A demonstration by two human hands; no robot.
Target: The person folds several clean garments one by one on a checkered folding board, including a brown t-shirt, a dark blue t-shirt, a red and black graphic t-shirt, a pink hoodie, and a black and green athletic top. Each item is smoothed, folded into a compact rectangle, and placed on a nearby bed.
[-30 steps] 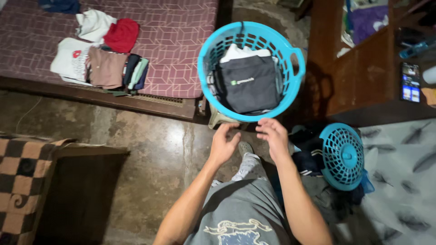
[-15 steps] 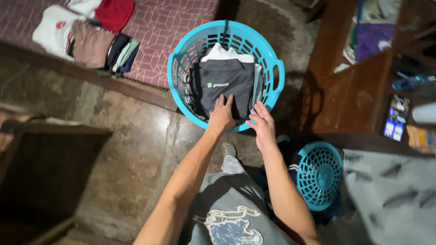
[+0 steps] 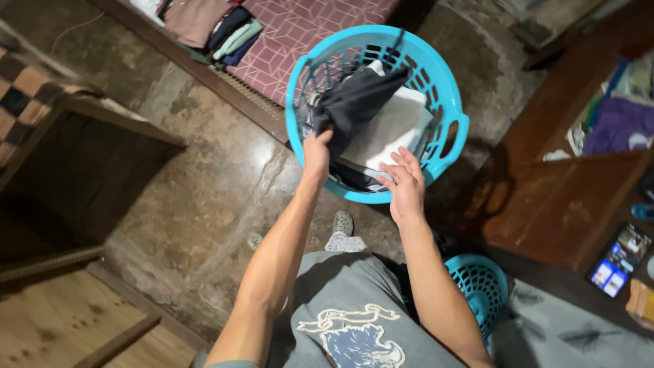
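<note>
While the concrete floor (image 3: pixel 204 197) fills most of the view, a bed (image 3: pixel 306 27) with a maroon patterned cover runs across the top, and a brown wooden tabletop (image 3: pixel 545 211) stands at the right. A round blue laundry basket (image 3: pixel 449 129) sits on the floor, touching the bed edge and near the tabletop. Inside the basket lies a white cloth (image 3: pixel 395 126), and over its left part hangs a dark grey garment (image 3: pixel 354 102), lifted partly above the rim. The left hand (image 3: pixel 317 153) has its grip pressed together, pinching the lower edge of the dark grey garment at the near left wall of the basket. The right hand (image 3: pixel 405 187) has its grip spread, fingers apart, resting over the near rim just beside the white cloth; whether it touches the cloth cannot be told. A stack of folded clothes (image 3: pixel 228 31) lies on the bed, well apart from both hands. A smaller blue fan (image 3: pixel 480 289) lies below the tabletop. A phone (image 3: pixel 616 259) with a lit screen rests at the right edge.
</note>
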